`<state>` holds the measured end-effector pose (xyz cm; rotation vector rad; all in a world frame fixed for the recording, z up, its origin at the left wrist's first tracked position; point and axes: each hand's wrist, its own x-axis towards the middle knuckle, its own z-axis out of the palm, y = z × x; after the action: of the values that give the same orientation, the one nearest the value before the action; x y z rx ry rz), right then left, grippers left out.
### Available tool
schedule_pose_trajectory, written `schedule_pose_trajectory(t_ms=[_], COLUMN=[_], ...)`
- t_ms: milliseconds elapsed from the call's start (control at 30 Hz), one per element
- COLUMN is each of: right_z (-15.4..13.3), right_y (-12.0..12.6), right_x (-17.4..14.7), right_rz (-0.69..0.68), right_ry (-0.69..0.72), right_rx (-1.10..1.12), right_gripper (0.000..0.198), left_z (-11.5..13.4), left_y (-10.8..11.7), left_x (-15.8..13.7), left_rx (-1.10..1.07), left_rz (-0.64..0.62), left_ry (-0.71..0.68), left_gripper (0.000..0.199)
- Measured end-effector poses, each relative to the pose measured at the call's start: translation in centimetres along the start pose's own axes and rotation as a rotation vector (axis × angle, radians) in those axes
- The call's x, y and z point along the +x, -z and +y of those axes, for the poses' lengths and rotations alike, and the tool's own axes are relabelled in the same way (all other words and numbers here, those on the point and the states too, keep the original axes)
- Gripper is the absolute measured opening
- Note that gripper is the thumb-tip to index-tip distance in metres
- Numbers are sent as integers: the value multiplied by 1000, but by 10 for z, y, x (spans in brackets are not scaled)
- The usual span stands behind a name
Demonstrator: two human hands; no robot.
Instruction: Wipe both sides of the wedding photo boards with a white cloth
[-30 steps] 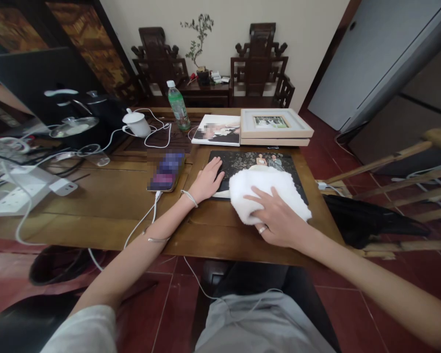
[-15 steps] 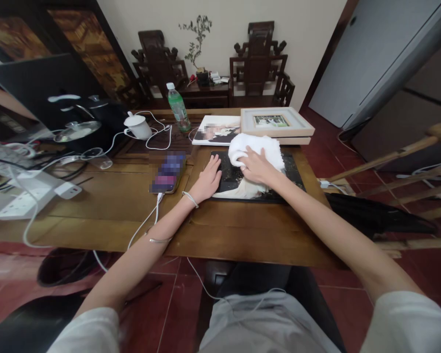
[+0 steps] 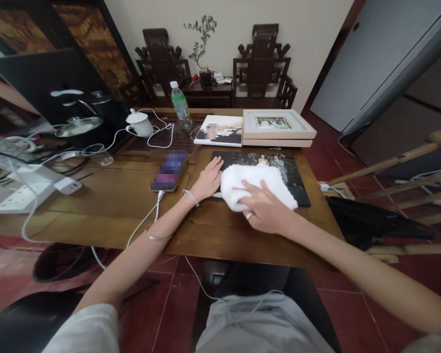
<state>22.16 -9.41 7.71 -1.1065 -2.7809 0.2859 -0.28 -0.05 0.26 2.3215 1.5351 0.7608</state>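
A dark wedding photo panel (image 3: 301, 184) lies flat on the wooden table, with two pictured figures showing near its top edge. Over its lower middle is a folded white towel (image 3: 259, 179), reaching past the panel's near edge. My right hand (image 3: 266, 208) presses on the towel and grips it, a ring on one finger. My left hand (image 3: 208, 177) lies flat with fingers stretched out, touching the panel's left edge. The towel hides much of the picture.
Behind the panel lie a white photo panel (image 3: 220, 139) and stacked framed pictures (image 3: 297, 130). To the left are a charging phone (image 3: 169, 170), a green-labelled bottle (image 3: 182, 108), a lidded white cup (image 3: 139, 125), a plastic cup (image 3: 99, 154) and a power strip (image 3: 29, 189) with cables.
My right hand has drawn the towel from the panel's upper part down toward me, uncovering the two pictured figures. My left hand has stayed at the left edge.
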Motion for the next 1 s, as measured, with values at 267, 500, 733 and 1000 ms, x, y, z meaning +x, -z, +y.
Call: schedule_pose_trajectory(t_ms=[267, 500, 733, 1000], right_z=[51, 24, 12, 74], right_y=[5, -1, 5, 12], right_x=[79, 73, 4, 2], right_rz=[113, 31, -39, 113], right_ry=[-205, 81, 235, -167], right_rx=[-137, -57, 93, -50], right_gripper=[45, 40, 32, 37], left_z=[-2, 7, 15, 17], left_y=[-1, 9, 12, 4], left_x=[1, 1, 1, -3], left_rx=[-108, -393, -283, -65], left_rz=[32, 277, 235, 16], left_ry=[14, -7, 23, 20], left_gripper=[50, 59, 63, 47])
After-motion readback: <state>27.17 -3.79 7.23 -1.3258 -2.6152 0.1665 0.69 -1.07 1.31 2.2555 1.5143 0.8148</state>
